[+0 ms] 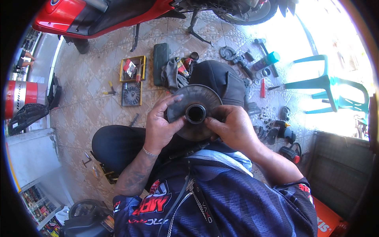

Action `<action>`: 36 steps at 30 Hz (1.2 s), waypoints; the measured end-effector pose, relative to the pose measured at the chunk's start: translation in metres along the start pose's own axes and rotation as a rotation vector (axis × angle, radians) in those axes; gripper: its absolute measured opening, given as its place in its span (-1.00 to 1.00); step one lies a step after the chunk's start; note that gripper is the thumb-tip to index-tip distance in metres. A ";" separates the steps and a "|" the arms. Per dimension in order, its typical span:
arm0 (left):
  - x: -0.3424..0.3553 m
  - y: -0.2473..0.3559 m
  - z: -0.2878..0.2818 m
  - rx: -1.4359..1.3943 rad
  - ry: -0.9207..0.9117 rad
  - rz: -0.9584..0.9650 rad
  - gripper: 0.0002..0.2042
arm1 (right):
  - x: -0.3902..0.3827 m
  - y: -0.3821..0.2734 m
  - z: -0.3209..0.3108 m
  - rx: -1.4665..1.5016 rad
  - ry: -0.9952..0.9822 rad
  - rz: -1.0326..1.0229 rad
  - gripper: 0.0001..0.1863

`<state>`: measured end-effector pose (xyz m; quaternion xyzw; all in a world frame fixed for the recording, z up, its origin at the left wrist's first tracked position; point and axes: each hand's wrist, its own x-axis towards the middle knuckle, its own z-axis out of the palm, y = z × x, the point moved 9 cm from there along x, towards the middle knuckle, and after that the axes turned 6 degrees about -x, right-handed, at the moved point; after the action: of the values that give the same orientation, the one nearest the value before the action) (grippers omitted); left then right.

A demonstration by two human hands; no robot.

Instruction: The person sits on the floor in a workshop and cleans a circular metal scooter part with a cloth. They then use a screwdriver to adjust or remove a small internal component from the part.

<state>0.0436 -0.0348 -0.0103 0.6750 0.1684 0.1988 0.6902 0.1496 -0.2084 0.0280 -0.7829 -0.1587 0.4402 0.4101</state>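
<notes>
Over my lap I hold a dark, round scooter pulley (179,98) with a hollow hub (196,113) sticking up from its middle toward me. My left hand (161,124) grips its left side, fingers behind the disc and thumb beside the hub. At the right rim is my right hand (233,128), closed on the disc, its thumb and forefinger pressed close to the hub. The fingers behind the disc are partly hidden. Whether my right fingertips also pinch some small part, I cannot tell.
A red motorcycle (118,15) stands ahead. Yellow trays (132,94) of parts, a green case (161,65) and a grey rag (173,75) lie on the tiles. To the right are a spray can (266,61), a red screwdriver (263,87), a power drill (285,130) and a teal chair (329,85).
</notes>
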 end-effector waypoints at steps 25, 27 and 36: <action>-0.004 0.017 -0.001 0.119 0.022 0.100 -0.47 | -0.017 0.007 0.009 0.077 0.120 -0.057 -0.72; -0.004 0.018 0.000 0.146 0.013 0.117 -0.47 | -0.017 0.010 0.012 0.131 0.128 -0.030 -0.72; -0.006 0.017 -0.001 0.170 0.024 0.126 -0.47 | -0.011 0.024 0.019 0.313 0.139 0.025 -0.74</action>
<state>0.0370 -0.0369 0.0061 0.7379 0.1502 0.2351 0.6145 0.1254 -0.2209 0.0102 -0.7400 -0.0499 0.4091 0.5315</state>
